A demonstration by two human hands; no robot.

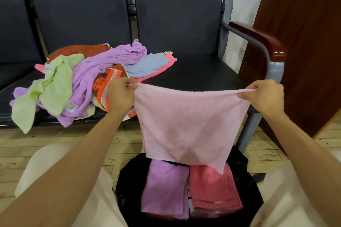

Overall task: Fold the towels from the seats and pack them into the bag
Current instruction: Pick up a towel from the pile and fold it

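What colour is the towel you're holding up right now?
Pale pink, plain. The head view shows the towel stretched between the left hand and right hand.

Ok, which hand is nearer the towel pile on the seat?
Left. The left hand pinches the pink towel right beside the towel pile; the right hand holds the opposite corner, far across by the armrest.

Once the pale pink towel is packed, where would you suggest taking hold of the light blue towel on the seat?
Grip the light blue towel at its free right edge, coming from the bare seat side. Its left end runs under the lilac towel, so pulling there would likely drag the pile.
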